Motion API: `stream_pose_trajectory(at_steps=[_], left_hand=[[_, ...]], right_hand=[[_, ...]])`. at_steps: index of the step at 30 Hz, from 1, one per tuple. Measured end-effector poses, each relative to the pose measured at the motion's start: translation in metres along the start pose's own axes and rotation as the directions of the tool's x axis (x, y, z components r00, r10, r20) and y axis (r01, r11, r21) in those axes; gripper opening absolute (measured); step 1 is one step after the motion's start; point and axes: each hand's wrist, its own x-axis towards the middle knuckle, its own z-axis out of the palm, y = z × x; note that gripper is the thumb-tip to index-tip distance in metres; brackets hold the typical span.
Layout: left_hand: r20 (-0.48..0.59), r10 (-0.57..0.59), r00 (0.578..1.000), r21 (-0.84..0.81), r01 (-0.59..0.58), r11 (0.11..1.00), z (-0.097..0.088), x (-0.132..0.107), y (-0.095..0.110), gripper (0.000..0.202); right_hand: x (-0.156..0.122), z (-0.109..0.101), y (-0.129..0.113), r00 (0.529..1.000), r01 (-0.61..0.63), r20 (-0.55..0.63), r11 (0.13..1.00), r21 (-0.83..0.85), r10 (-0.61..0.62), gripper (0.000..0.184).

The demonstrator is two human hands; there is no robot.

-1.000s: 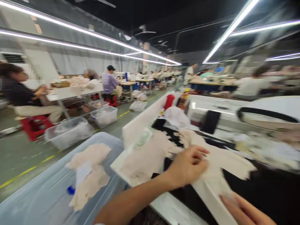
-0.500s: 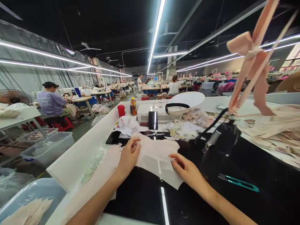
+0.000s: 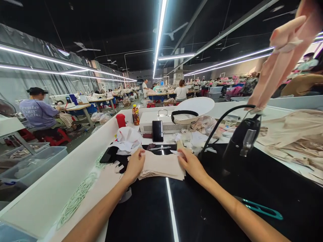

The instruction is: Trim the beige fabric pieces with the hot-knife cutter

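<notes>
A small stack of pale beige fabric pieces (image 3: 163, 165) lies on the black worktable (image 3: 202, 208) in front of me. My left hand (image 3: 134, 165) grips the stack's left edge, thumb on top. My right hand (image 3: 191, 163) holds the right edge with the fingers curled on it. Both hands press the pile from the sides so its edges line up.
A black iron-like tool (image 3: 242, 141) with a cable stands to the right, teal thread snips (image 3: 262, 210) lie nearer me. Behind the stack are a phone (image 3: 157, 131), a white box (image 3: 164, 122), a red cup (image 3: 120, 120) and a bottle (image 3: 135, 115). Beige garments (image 3: 295, 134) lie right. Other workers sit at tables beyond.
The view swung from the left bin to the table. The loose fabric that my hands were spreading is now gathered into a neat stack, farther from me, with a hand at each side.
</notes>
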Motion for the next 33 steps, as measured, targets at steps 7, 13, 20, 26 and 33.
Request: stream_pose_trajectory(at_steps=[7, 13, 20, 26, 33], left_hand=[[0.089, 0.065, 0.994, 0.173, -0.079, 0.982, -0.036, -0.018, -0.012, 0.033], [0.048, 0.020, 0.999, 0.436, -0.039, 0.899, -0.125, -0.064, -0.033, 0.030], [0.045, -0.145, 0.988, 0.560, 0.095, 0.823, -0.147, -0.115, -0.067, 0.023], [0.019, -0.105, 0.994, 0.505, 0.081, 0.859, -0.143, -0.125, -0.073, 0.030], [-0.067, 0.014, 0.998, 0.324, 0.009, 0.946, -0.142, -0.137, -0.065, 0.019]], right_hand=[[-0.021, 0.002, 0.003, 0.994, 0.112, -0.010, 0.991, -0.072, -0.113, 0.031], [-0.042, -0.008, -0.013, 0.986, 0.167, 0.028, 0.985, -0.040, -0.166, 0.030], [-0.068, -0.002, -0.039, 0.963, 0.223, 0.137, 0.973, 0.063, -0.230, 0.026], [-0.083, 0.000, -0.054, 0.923, 0.263, 0.241, 0.949, 0.174, -0.300, 0.023], [-0.095, 0.011, -0.069, 0.884, 0.166, 0.388, 0.952, 0.259, -0.260, 0.027]])
